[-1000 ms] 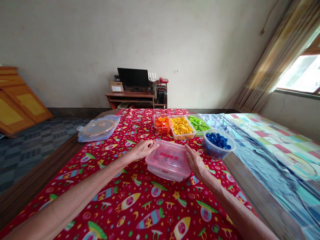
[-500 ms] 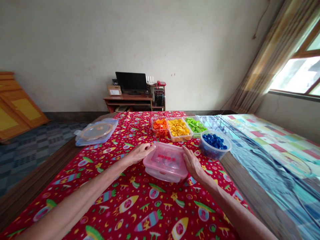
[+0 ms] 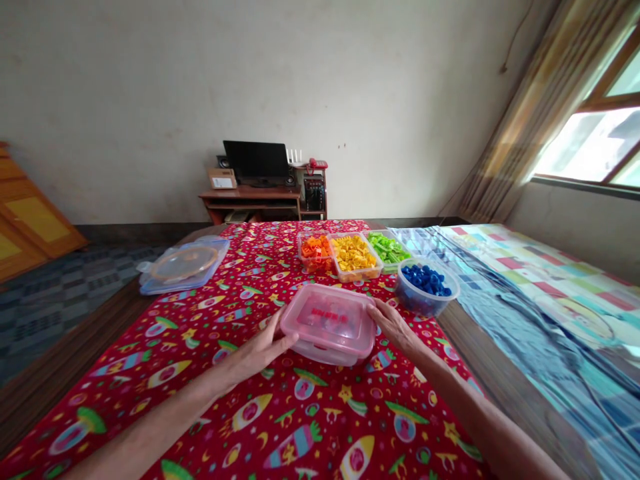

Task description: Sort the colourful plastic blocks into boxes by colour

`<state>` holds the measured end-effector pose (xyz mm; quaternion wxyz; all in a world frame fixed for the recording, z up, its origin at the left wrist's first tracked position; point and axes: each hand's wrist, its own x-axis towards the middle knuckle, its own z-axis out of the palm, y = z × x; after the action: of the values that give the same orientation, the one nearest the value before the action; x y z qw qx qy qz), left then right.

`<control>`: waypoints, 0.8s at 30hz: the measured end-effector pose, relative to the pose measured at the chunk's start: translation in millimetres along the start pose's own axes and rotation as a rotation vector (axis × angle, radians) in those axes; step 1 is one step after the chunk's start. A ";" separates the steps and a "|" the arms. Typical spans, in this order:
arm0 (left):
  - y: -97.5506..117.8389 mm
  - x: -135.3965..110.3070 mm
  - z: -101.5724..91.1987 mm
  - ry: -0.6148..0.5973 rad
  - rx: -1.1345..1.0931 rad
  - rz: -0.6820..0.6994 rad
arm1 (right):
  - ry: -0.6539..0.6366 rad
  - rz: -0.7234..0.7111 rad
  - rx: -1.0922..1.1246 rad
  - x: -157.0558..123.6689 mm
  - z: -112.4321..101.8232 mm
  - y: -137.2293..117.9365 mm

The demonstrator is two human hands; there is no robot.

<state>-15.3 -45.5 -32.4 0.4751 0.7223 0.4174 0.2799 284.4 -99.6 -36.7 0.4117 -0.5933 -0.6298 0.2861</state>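
Note:
A clear plastic box with a pink lid [image 3: 329, 323] rests on the red rocket-print tablecloth [image 3: 280, 413] in front of me. My left hand [image 3: 260, 348] presses against its near left corner, fingers curled onto the lid's edge. My right hand [image 3: 397, 325] grips the box's right side, thumb on the lid rim. Both hands hold the box between them.
Behind the box stand open tubs of orange bricks [image 3: 314, 250], yellow bricks [image 3: 355, 255] and green bricks [image 3: 387, 248], and a round tub of blue pieces [image 3: 425, 285]. Stacked clear lids [image 3: 183, 265] lie at the far left. A desk with a monitor [image 3: 257, 163] stands against the wall.
My left hand has slid from the box's far left corner down to its near left corner. The right hand stays on the right side. The box has barely shifted.

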 end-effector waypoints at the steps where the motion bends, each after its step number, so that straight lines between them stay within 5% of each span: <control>1: 3.3 -2.3 3.4 -0.019 -0.008 0.013 | 0.010 -0.003 -0.016 -1.2 -0.4 -1.1; 7: 17.4 12.1 24.7 -0.029 -0.068 0.027 | 0.148 -0.025 -0.148 -8.5 -13.6 -3.2; 13: 33.8 73.9 43.0 -0.205 -0.240 0.090 | 0.341 0.008 -0.243 -16.6 -45.3 5.6; 19: 39.3 136.5 56.3 -0.267 -0.269 0.080 | 0.340 0.126 -0.260 -32.4 -52.1 23.4; 24: 27.9 141.7 68.3 -0.214 -0.284 0.104 | 0.324 0.150 -0.256 -39.4 -48.2 26.4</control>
<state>118.9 41.1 -32.4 0.5987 0.6943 0.2827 0.2819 337.6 -141.1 -42.2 0.4066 -0.7241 -0.5407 0.1344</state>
